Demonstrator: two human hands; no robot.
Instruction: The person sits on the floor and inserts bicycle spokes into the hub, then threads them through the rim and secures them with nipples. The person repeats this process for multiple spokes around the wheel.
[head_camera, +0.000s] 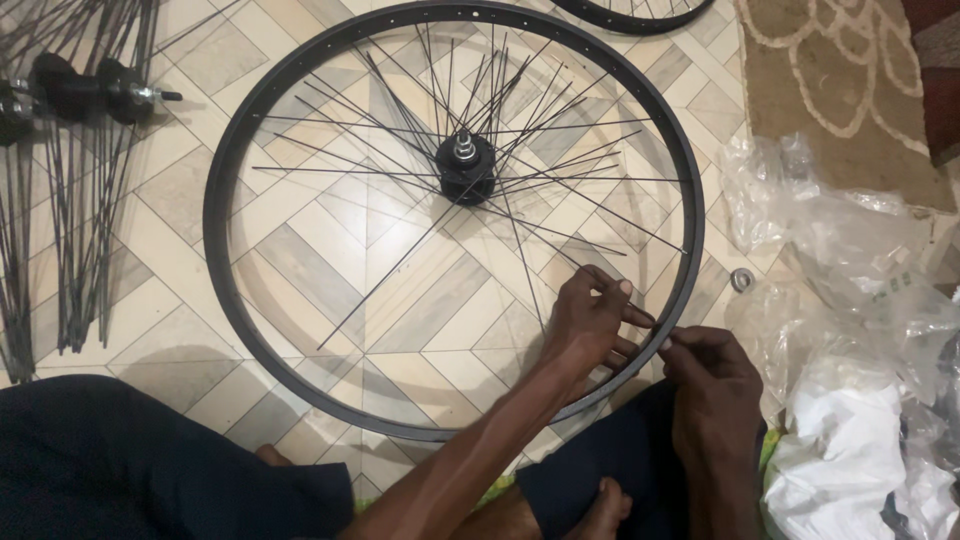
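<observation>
a large black metal bicycle wheel rim (215, 215) lies flat on the patterned tiled floor (300, 270), which keeps it steady and lets the loose thin black spokes (560, 175) fan out from the black hub with its silver axle (465, 165) at the centre; many spokes reach only part of the way and are not joined to the rim; the person sits at the near edge, dark-clothed legs either side, so the section being handled is close; the left hand (590, 325) sits inside the rim at its lower right arc, fingers half curled and slightly spread, the fingertips closing on a spoke end beside the rim's inner wall; the right hand (710, 375) rests on the outer side of the same spot, fingers drawn together in a pinch against the rim, apparently on something very small, too small to make out; the two hands nearly touch across the rim; a bundle of spare spokes with hubs (75, 120) lies at the left; crumpled clear plastic bags (850, 330) sit at the right, with a small metal washer (741, 279) just beside them; a patterned brown rug (840, 90) lies beyond.
</observation>
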